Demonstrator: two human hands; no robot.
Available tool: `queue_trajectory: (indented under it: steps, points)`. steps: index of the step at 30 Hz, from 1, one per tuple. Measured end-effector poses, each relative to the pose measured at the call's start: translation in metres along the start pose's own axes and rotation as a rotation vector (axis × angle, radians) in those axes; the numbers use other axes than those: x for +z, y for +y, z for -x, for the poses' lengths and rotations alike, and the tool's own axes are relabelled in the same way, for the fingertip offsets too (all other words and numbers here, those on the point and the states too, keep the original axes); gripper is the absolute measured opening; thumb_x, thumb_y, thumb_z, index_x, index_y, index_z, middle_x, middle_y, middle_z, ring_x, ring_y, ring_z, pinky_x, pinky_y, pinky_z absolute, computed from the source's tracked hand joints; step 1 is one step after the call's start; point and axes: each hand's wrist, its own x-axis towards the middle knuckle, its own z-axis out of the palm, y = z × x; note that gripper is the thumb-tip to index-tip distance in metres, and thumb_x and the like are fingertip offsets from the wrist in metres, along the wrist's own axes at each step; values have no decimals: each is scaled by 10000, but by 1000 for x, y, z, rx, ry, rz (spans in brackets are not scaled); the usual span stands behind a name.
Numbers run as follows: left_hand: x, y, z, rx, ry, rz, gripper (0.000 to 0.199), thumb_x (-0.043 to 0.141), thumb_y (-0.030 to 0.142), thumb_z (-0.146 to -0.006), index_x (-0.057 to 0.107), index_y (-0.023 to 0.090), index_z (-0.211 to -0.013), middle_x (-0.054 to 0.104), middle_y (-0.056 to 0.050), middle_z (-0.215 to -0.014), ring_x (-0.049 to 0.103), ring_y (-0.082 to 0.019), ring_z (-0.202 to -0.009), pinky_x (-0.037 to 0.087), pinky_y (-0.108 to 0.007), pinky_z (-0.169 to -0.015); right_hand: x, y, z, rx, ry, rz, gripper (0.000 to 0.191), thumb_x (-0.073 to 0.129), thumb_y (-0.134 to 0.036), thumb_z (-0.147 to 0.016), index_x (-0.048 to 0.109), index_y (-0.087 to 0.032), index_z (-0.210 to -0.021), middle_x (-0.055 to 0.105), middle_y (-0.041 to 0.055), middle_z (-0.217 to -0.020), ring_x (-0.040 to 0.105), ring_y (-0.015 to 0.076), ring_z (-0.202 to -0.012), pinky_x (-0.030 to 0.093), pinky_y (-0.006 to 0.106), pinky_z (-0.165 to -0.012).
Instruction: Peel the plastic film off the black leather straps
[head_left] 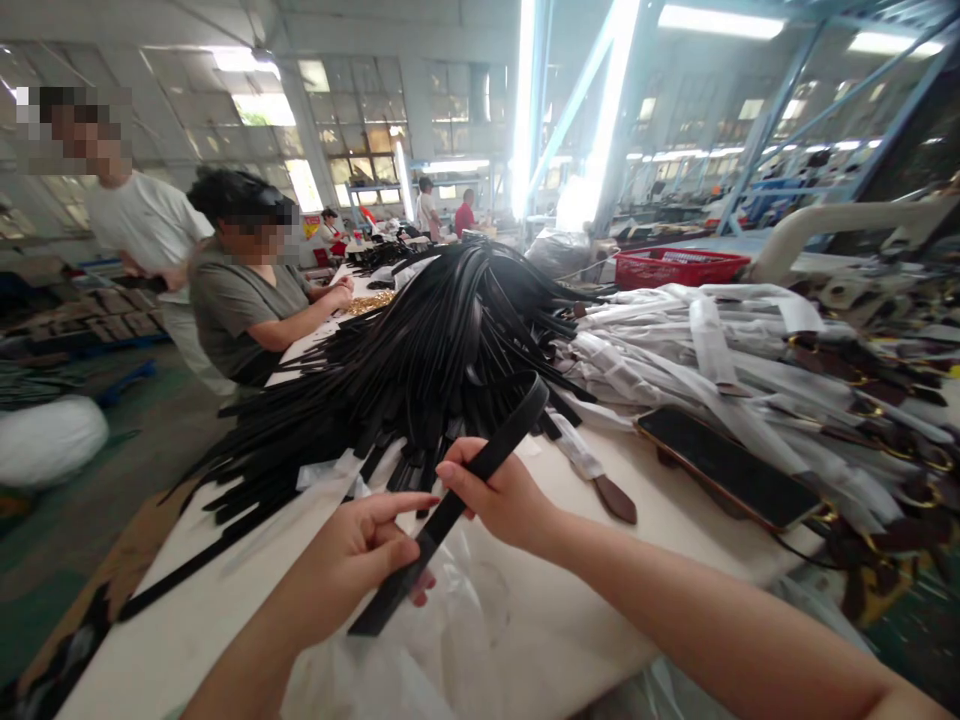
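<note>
A black strap [506, 440] runs diagonally between my hands, its upper part curling back toward a large heap of black straps [465, 320]. My right hand [499, 490] pinches the strap between thumb and fingers at its middle. Lower down, my left hand [375, 550] has its thumb on the strap near the flat end, with the index finger stretched toward my right hand. Clear plastic film [427, 620] lies under and around the strap's lower end. Just right of my right hand, a brown leather tab [616, 499] sticks out of a white wrapping on the table.
White-wrapped straps [705, 350] with brown ends pile up at the right of the white table [555, 620]. A phone [727, 465] lies before them, a red basket [675, 267] behind. A seated person [247, 290] works at the left edge; another person [150, 230] stands behind.
</note>
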Motion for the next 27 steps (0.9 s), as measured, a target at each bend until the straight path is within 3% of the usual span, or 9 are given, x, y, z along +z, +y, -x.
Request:
queue_trajectory:
  steps: [2,6,8,11,13,16,19,24,27]
  points:
    - [4,-1,-2,25,-8,33,718,729,393,-754,456,104,-1351,712,-68,-639,673,-218,-572,457,-245,-514,9,1,5,3,-56,-16,307,533,-401,-894,514,-172,-692,445,-52,-509,419,70,-463,315,176,-428]
    - [14,-1,-9,90,-16,113,732,733,344,-747,434,105,-1371,710,-50,-696,661,-195,-591,499,-271,-570,22,2,10,91,-176,-218,295,567,-453,-859,521,-174,-774,466,-54,-560,440,71,-453,333,177,-411]
    - [17,-1,-10,81,29,94,744,720,324,-746,413,90,-1382,712,-48,-678,663,-199,-588,497,-271,-564,16,0,5,144,-63,-306,330,581,-495,-838,542,-170,-798,461,-56,-563,431,70,-458,327,172,-407]
    - [19,0,-10,59,133,13,746,702,301,-746,395,60,-1382,709,-44,-605,676,-213,-573,468,-244,-512,2,-3,-4,158,298,-349,377,593,-525,-817,549,-162,-725,404,-62,-525,379,64,-455,285,166,-399]
    - [20,2,-11,70,160,25,742,701,297,-743,399,52,-1374,720,-52,-623,689,-223,-588,497,-260,-533,0,-3,-6,135,381,-324,387,582,-520,-828,533,-162,-690,405,-58,-525,375,64,-456,278,168,-395]
    - [23,4,-12,91,145,105,754,720,308,-728,417,60,-1373,727,-49,-645,700,-239,-607,555,-325,-596,13,2,2,128,219,-262,399,558,-533,-845,531,-162,-701,436,-48,-555,400,66,-466,306,169,-401]
    - [25,2,-13,96,153,130,739,732,318,-730,448,79,-1369,727,-45,-657,701,-234,-624,570,-342,-625,21,6,4,192,53,-348,417,582,-577,-813,544,-164,-765,431,-57,-555,410,70,-458,334,173,-398]
    - [28,0,-14,58,182,165,894,764,335,-710,326,61,-1440,724,-44,-637,707,-243,-631,575,-342,-627,6,6,-9,223,339,-512,429,613,-568,-792,534,-155,-704,426,-51,-567,359,51,-461,261,157,-388]
    - [30,1,-13,93,190,201,898,772,349,-703,338,70,-1438,719,-33,-634,704,-233,-616,572,-322,-602,14,4,-2,205,248,-433,463,612,-596,-781,541,-152,-669,413,-54,-522,356,53,-442,265,166,-386]
